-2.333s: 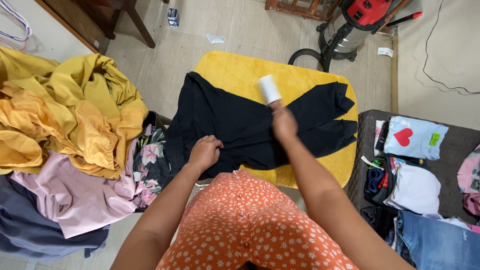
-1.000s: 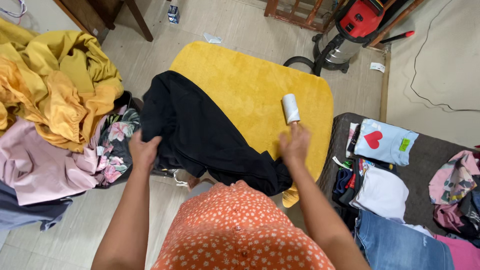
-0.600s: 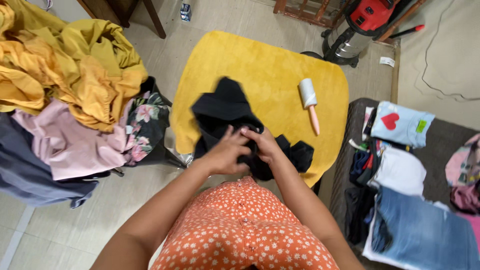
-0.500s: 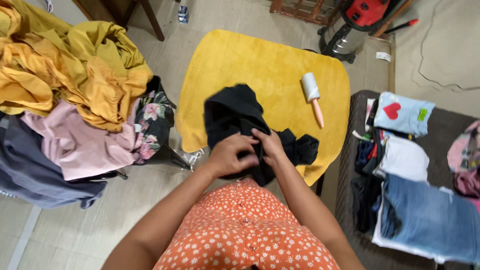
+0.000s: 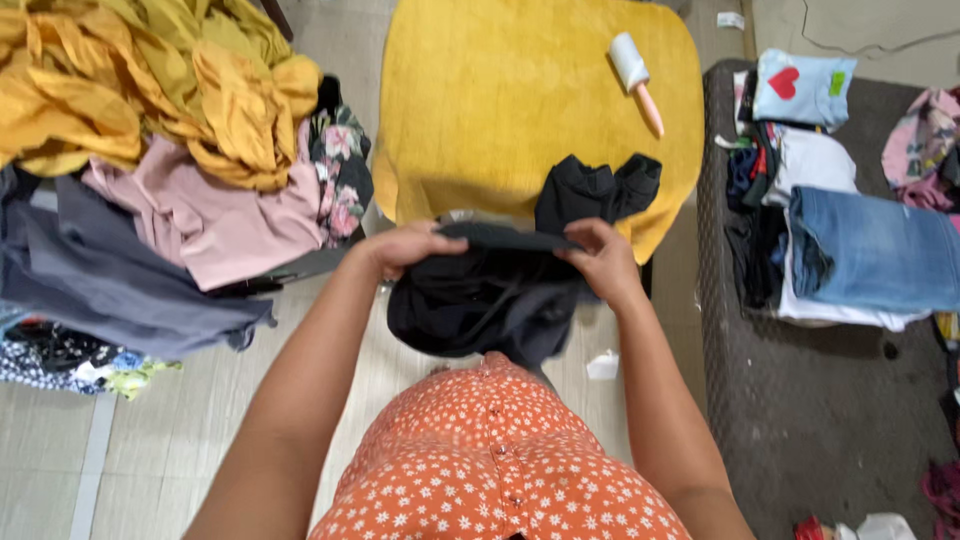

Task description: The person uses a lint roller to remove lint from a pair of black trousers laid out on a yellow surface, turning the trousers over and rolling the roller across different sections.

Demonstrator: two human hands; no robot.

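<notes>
Both of my hands hold a black garment [image 5: 490,300] by its waistband, stretched out between them in front of my orange dotted dress. My left hand [image 5: 403,246] grips the left end and my right hand [image 5: 601,260] grips the right end. The garment's legs [image 5: 598,186] trail up onto the near edge of the yellow padded table [image 5: 500,90]. A lint roller [image 5: 637,68] with a pink handle lies on the table's far right, clear of both hands.
A heap of yellow, pink and grey clothes [image 5: 150,150] fills the left. Folded clothes, among them jeans [image 5: 875,250] and a light blue top with a red heart [image 5: 805,88], lie on a dark mat at the right. A white scrap [image 5: 602,366] lies on the floor.
I put the lint roller down on the table, gathered the black garment off it with both hands and pulled it toward me. My hands have spread apart along its waistband.
</notes>
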